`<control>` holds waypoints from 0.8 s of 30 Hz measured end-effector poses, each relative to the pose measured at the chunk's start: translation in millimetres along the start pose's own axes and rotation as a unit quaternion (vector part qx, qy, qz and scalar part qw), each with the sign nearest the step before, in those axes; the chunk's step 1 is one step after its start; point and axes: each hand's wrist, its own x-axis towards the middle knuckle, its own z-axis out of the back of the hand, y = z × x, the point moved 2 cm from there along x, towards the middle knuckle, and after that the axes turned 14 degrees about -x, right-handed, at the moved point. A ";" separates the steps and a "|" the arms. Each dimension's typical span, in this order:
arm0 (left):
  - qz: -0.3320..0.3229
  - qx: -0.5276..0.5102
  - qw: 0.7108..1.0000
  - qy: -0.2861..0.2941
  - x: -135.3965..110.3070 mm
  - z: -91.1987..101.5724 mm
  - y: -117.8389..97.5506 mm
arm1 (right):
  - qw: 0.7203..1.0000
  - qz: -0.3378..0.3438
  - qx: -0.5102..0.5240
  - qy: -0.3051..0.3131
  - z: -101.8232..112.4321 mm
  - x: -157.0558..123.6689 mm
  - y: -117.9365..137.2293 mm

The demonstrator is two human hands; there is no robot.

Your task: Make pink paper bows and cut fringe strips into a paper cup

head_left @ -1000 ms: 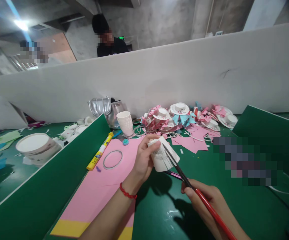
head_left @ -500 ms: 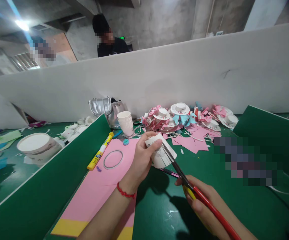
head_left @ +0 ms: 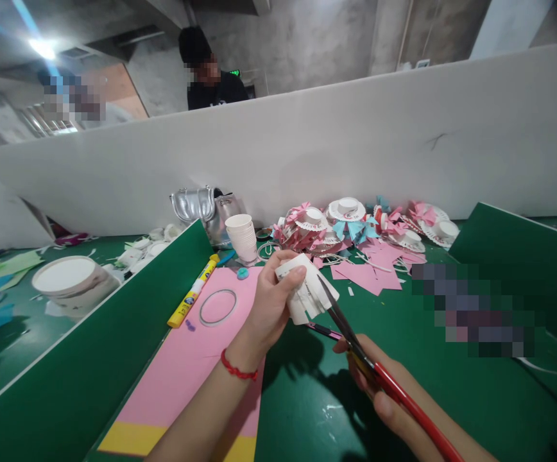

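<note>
- Showing a white paper cup (head_left: 307, 290) with its wall slit into narrow strips that are fanning outward at the open end. It is being held in the air above the green counter (head_left: 452, 398), just right of the pink sheet (head_left: 196, 366).
- The left hand (head_left: 271, 308) is reaching in from the lower left with its wrist bent, and its fingers (head_left: 294, 277) are clamping the cup's closed end.
- The right hand (head_left: 389, 391) is lying low at the lower right, its fingers wrapping tight around the red handles of the scissors (head_left: 350, 340).
- The scissor blades are pointing up-left and touching the cut strips.
</note>
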 end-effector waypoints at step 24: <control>0.040 0.013 0.998 -0.040 -4.6 -2.8 5.9 | 1.000 0.002 -0.002 -0.010 -5.9 2.2 -12.3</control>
